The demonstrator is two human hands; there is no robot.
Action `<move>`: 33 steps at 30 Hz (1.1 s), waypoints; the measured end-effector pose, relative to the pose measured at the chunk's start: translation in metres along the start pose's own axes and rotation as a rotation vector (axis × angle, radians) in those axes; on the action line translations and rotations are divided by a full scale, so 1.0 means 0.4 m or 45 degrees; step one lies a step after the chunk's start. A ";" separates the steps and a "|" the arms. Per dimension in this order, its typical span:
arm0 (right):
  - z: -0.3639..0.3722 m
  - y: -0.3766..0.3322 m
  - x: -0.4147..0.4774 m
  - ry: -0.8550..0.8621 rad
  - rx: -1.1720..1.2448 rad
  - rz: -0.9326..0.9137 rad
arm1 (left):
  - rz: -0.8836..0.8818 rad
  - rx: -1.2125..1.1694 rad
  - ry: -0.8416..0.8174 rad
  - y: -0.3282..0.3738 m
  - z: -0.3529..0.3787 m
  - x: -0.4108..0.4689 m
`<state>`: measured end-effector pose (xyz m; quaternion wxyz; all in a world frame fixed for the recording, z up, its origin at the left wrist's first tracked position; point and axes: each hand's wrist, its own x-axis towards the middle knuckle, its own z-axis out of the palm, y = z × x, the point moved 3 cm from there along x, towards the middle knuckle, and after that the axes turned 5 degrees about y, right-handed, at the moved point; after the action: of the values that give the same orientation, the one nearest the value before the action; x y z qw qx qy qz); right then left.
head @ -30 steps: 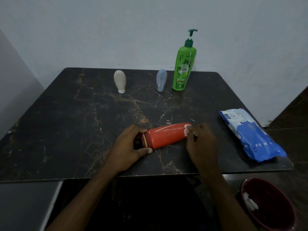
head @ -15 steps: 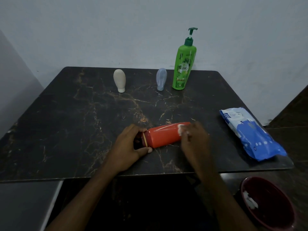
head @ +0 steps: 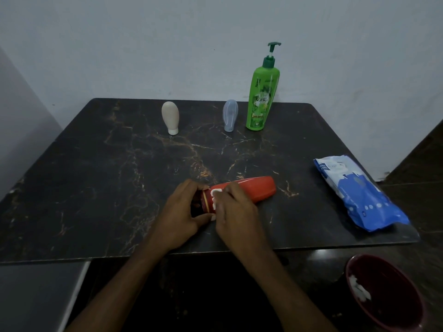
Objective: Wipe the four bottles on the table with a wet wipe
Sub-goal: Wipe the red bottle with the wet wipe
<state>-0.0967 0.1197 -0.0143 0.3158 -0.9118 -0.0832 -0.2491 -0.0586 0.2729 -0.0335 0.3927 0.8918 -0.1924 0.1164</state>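
Left hand (head: 182, 212) grips the lying red bottle (head: 254, 190) by its cap end, steadying it so the right hand (head: 237, 212), fingers curled, can rub the wet wipe (head: 217, 191) along it.

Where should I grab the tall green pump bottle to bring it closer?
Probably round the wide middle of the green pump bottle, coming from the right: it stands upright, its pump neck is thin, and the blue bottle stands close on its left.

Red bottle (head: 254, 190) lying sideways, white wipe (head: 217, 191) seemingly on it
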 end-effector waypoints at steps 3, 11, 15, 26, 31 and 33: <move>-0.018 0.027 0.003 -0.010 0.008 -0.006 | 0.023 -0.022 0.004 0.005 -0.002 -0.004; -0.129 0.233 0.039 0.213 -0.061 0.454 | 0.054 -0.052 -0.006 0.018 -0.007 -0.008; -0.103 0.163 0.041 0.149 -0.092 0.420 | 0.069 -0.038 -0.003 0.021 -0.007 -0.009; -0.064 0.105 0.046 0.057 -0.239 0.174 | 0.147 0.031 0.011 0.020 -0.007 -0.016; -0.135 0.209 0.054 0.120 -0.294 0.394 | 0.184 0.030 -0.005 0.023 -0.003 -0.017; -0.115 0.185 0.051 0.070 -0.348 0.425 | 0.201 0.028 -0.008 0.024 -0.002 -0.019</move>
<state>-0.0748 0.0331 -0.0125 0.2284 -0.9401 0.1121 -0.2271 -0.0696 0.2695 -0.0292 0.3719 0.8784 -0.2621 0.1461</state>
